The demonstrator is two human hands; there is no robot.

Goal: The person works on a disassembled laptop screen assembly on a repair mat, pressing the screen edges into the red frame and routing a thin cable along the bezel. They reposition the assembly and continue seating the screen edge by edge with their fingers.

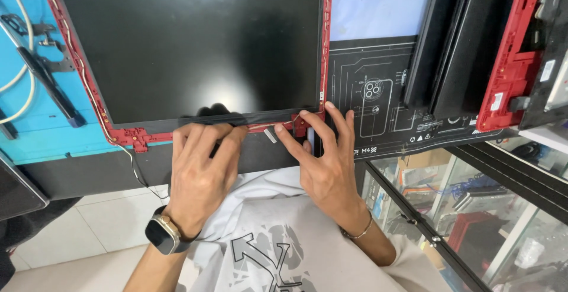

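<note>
- A dark laptop screen panel [189, 49] is seen lying flat in its red lid frame [139, 135] on the bench [378, 8].
- The left hand [198, 170] is laid on the panel's lower edge, fingers bent and pressed down, clamped on nothing.
- The right hand [322, 162] is spread open, its fingertips [305, 114] set at the frame's lower right corner, by a thin cable [263, 127].
- A smartwatch [161, 234] is worn on the left wrist.

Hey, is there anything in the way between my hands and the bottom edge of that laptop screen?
Nothing visible. Both hands already rest on the screen at its bottom edge: left hand fingers on the lower strip, right hand fingertips at the lower right corner of the red frame. A thin cable hangs left of the left hand, clear of it.
</note>
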